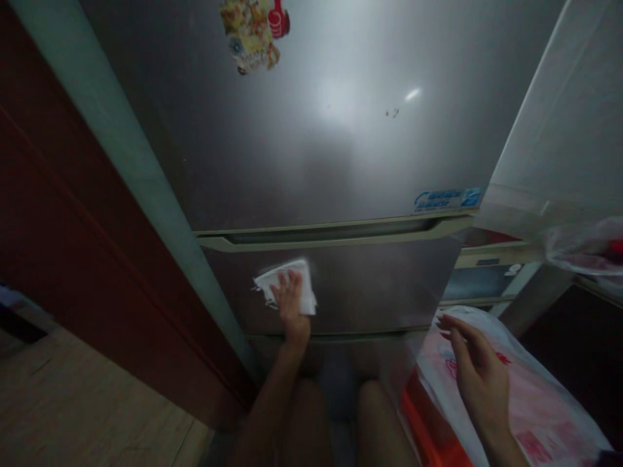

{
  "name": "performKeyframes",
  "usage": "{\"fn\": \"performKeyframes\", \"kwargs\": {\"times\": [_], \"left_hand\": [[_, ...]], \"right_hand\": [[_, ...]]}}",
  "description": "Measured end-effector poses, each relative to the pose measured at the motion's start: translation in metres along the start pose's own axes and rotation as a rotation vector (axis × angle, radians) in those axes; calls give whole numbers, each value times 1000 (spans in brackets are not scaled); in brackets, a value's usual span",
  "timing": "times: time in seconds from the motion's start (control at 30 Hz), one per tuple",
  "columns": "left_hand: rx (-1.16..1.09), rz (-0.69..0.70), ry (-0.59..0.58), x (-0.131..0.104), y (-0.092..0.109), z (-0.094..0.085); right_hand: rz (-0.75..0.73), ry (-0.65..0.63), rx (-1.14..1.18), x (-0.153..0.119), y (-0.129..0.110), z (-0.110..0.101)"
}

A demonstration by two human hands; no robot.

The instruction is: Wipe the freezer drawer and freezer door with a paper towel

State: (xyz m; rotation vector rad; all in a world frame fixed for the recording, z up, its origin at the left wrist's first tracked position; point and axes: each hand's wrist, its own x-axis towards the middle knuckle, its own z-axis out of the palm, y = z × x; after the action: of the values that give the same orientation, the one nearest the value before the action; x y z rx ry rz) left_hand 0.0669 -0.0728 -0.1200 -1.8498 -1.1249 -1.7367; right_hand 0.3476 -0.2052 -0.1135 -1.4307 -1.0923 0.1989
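Observation:
My left hand (291, 310) lies over a folded white cloth (306, 295) with frayed edges and holds it against the fridge's middle drawer front (379, 279). Its fingers are on the cloth, and the edges around it are slightly blurred. Off to the right, my right hand (479, 373) hovers in front of a white plastic bag (540, 395) with red print. Its fingers are loosely bent, the thumb stands apart from them, and nothing shows in its grasp.
Above is the large upper fridge door (292, 143) with a sticker (250, 39) and a blue label (446, 199). A recessed handle strip (335, 231) crosses below it. A reddish-brown door frame (97, 240) borders the left; an orange-red object (431, 421) stands low right.

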Motion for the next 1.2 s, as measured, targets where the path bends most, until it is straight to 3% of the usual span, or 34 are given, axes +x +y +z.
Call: {"fn": "performKeyframes", "kwargs": {"times": [0.07, 0.13, 0.2, 0.27, 0.37, 0.53, 0.67, 0.77, 0.87, 1.0, 1.1, 1.2], "left_hand": [[-4, 207, -173, -18, 28, 22], [18, 319, -336, -32, 48, 38], [66, 373, -435, -36, 57, 43], [87, 426, -468, -32, 53, 38], [74, 506, -450, -15, 26, 14], [124, 500, -381, 3, -51, -47], [153, 181, -234, 2, -101, -87], [100, -84, -65, 0, -109, -95], [21, -243, 54, -2, -93, -83], [-23, -314, 114, -16, -47, -46], [-59, -179, -25, -44, -4, -8], [-73, 127, -283, -76, 33, 29]], "right_hand": [[8, 33, 20, 1, -6, 0], [9, 61, 48, 3, -12, 0], [13, 75, 64, 6, -16, -3], [5, 81, 50, 10, -15, -6], [-15, 96, 28, 17, -8, -11], [-30, 104, 14, 20, 3, -8], [-3, 66, -3, 15, 4, -3], [14, 55, -16, 10, 3, -2], [6, 47, -12, 7, 2, -2], [-6, 32, -26, 4, 4, -5], [13, 30, -24, 2, 5, -6], [16, 30, -21, 0, 4, -9]]}}
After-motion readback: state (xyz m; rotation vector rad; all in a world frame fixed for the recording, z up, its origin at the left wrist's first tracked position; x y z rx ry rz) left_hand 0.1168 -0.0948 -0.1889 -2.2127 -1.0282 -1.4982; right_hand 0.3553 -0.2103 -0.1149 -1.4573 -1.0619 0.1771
